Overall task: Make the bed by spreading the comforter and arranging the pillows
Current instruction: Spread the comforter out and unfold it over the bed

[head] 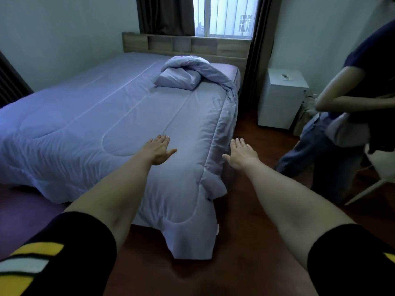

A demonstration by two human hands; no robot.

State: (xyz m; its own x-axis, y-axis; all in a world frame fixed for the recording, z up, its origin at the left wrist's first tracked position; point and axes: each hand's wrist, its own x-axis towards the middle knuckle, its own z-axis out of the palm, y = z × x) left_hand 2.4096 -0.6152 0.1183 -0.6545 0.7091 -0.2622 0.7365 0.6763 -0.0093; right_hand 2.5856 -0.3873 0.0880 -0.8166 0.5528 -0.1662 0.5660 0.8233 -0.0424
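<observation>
A lavender comforter (89, 116) lies spread over most of the bed, its near corner hanging down to the floor. Its far right corner is folded back in a bunch (198, 65) over a lavender pillow (177, 79) near the wooden headboard (213, 45). My left hand (159, 149) reaches out flat, fingers straight, over the comforter near the bed's right edge. My right hand (241, 153) is stretched out with straight fingers just past that edge, above the floor. Neither hand holds anything.
Another person (350, 116) stands at the right by a white chair (380, 167), holding a pale bundle. A white bedside cabinet (282, 97) stands beyond them. A purple mat (25, 212) lies on the wooden floor at the left. Dark curtains flank the window.
</observation>
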